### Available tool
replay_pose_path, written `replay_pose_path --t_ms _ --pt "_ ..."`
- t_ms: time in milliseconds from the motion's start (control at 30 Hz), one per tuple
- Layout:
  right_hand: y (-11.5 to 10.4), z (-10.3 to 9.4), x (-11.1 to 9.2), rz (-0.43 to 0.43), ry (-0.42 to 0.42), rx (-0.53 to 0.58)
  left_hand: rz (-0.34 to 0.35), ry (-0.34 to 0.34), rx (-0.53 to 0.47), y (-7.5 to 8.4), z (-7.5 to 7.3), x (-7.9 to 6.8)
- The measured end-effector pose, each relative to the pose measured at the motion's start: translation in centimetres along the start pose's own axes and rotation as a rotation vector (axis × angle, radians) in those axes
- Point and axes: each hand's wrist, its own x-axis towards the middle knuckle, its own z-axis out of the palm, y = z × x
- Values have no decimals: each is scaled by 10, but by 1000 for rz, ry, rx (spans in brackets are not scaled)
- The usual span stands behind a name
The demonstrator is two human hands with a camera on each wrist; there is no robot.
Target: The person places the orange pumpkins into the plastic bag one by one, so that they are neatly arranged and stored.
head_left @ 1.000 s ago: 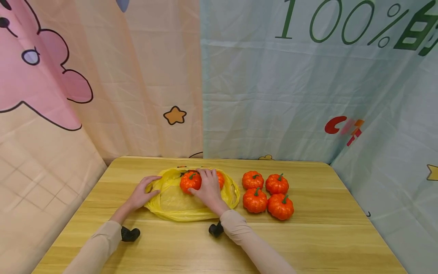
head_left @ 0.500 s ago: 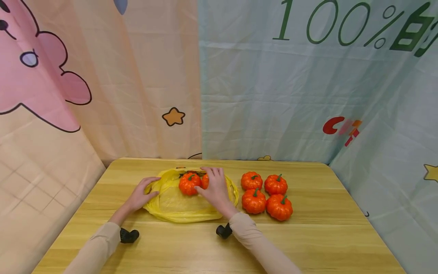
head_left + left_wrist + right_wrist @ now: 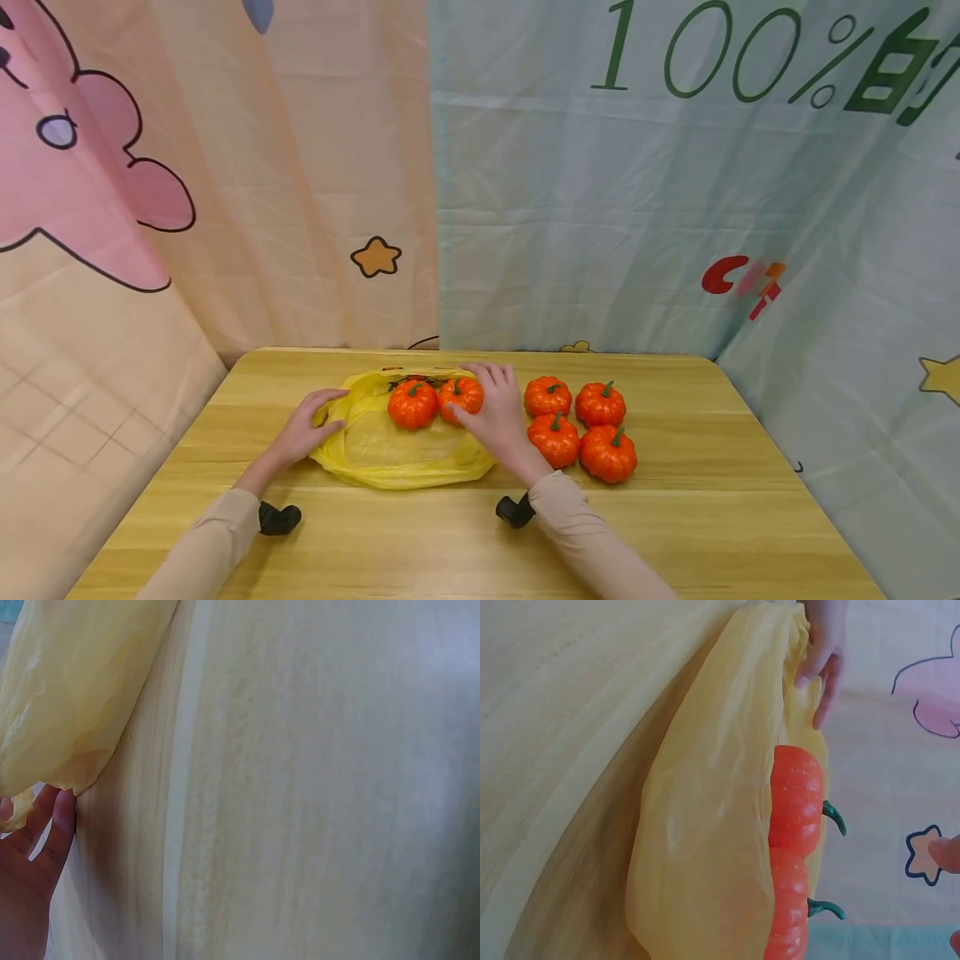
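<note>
A yellow plastic bag point(image 3: 390, 454) lies on the table with its mouth spread. Two small orange pumpkins sit side by side at its far part, a left pumpkin point(image 3: 412, 407) and a right pumpkin point(image 3: 461, 392), both with green stems. At the bag's left rim my left hand point(image 3: 306, 427) holds the plastic between thumb and fingers. My right hand point(image 3: 498, 412) is over the bag's right edge, fingers spread and relaxed. Its thumb overlaps the right pumpkin in the head view; contact cannot be told. In the right wrist view, the bag's wall point(image 3: 705, 825) hides part of both pumpkins.
Several more pumpkins point(image 3: 553, 439) stand grouped to the right of the bag, close to my right hand. The wooden table point(image 3: 390, 550) ends at a printed curtain point(image 3: 322, 200) behind. A black wrist camera point(image 3: 514, 511) sits at my right wrist.
My right hand has drawn away to the right from between the two pumpkins, uncovering the right one. My left hand stays at the bag's rim.
</note>
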Motion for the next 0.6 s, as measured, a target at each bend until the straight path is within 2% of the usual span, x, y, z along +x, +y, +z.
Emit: replay_pose_path --t_ms 300,600 --pt "13 -27 -4 -42 81 3 4 3 10 2 1 -2" --pt "26 -52 -9 -23 94 -10 1 1 12 3 1 -2"
